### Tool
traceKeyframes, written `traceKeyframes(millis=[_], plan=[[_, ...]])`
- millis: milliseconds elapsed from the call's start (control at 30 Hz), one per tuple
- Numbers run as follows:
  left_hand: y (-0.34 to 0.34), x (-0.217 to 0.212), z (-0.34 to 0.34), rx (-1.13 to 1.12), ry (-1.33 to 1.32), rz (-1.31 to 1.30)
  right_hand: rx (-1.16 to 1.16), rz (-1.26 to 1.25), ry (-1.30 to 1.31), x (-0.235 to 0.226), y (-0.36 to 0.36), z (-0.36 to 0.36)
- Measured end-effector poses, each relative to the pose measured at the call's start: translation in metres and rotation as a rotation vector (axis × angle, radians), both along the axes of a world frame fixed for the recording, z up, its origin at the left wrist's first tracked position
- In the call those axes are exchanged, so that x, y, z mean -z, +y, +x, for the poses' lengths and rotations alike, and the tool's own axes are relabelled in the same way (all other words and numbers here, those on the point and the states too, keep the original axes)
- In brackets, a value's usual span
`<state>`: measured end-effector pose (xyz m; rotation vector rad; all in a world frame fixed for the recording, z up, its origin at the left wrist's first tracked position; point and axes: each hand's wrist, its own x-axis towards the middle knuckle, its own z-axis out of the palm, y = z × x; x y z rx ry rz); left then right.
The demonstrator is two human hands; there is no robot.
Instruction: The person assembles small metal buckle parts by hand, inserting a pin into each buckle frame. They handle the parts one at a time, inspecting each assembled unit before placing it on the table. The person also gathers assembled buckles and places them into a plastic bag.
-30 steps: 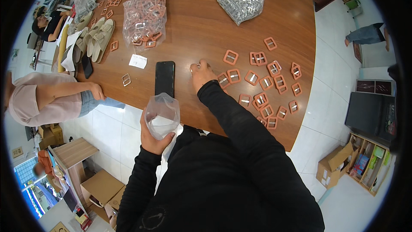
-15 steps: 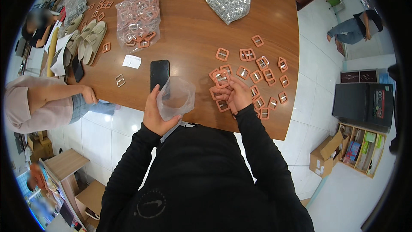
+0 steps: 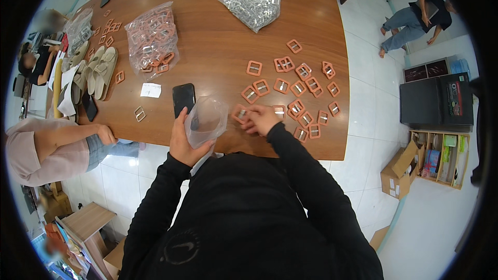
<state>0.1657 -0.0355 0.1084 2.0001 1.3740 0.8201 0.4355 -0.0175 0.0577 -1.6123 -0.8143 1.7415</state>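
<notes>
My left hand [image 3: 185, 144] is closed on a clear plastic bag [image 3: 213, 116], whose mouth gapes upward near the table's front edge. Pinched in the fingers of my right hand [image 3: 263, 120] is an orange square buckle [image 3: 239, 114] with a metal middle bar; whether more buckles sit behind it I cannot tell. That buckle is just right of the bag, apart from it. Many similar loose buckles [image 3: 281, 86] lie scattered to the right and beyond my right hand. A black phone [image 3: 183, 96] lies behind the bag, partly covered by it.
Farther back are a bag of orange buckles [image 3: 152, 39] and a bag of silver buckles [image 3: 254, 8]. A paper slip [image 3: 151, 91], a silver buckle [image 3: 139, 114] and beige sandals [image 3: 105, 72] lie leftward. A person [image 3: 49, 145] stands at the left table edge; another person [image 3: 417, 18] is at far right.
My right hand has moved left toward the bag with the buckle, away from the scattered buckles. My left hand still holds the bag. The whole view has shifted slightly.
</notes>
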Motion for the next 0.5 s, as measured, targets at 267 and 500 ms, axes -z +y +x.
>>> traceKeyframes(millis=[267,500], plan=[[-0.013,0.014,-0.017,-0.062,0.008,-0.089,0.096,0.522,-0.618,0.046,-0.009,0.036],[-0.021,0.023,-0.02,-0.07,0.021,-0.059,0.229,0.493,-1.171,0.029,-0.032,0.115]])
